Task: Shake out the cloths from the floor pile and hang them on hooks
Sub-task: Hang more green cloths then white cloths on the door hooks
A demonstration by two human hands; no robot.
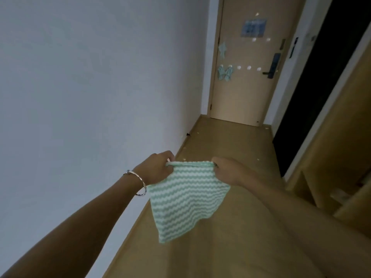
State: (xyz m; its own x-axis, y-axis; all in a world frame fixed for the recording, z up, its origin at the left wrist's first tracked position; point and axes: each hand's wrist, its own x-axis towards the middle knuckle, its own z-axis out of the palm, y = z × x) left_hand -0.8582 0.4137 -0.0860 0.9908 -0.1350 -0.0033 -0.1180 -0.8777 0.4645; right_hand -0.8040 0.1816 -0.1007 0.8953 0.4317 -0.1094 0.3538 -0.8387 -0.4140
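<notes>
Left hand (158, 167) and right hand (228, 173), well short of the door (247, 97), each pinch a top corner of the green-and-white striped cloth (186, 199), spread open in the air. Three small cloths (220, 72) already hang on the door beside several bare white hooks (249, 68). This one apparently awaits hanging; the floor pile is unseen.

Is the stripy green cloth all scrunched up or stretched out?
Stretched out. The left hand and right hand pinch the striped cloth by its top corners, and it hangs flat.
</notes>
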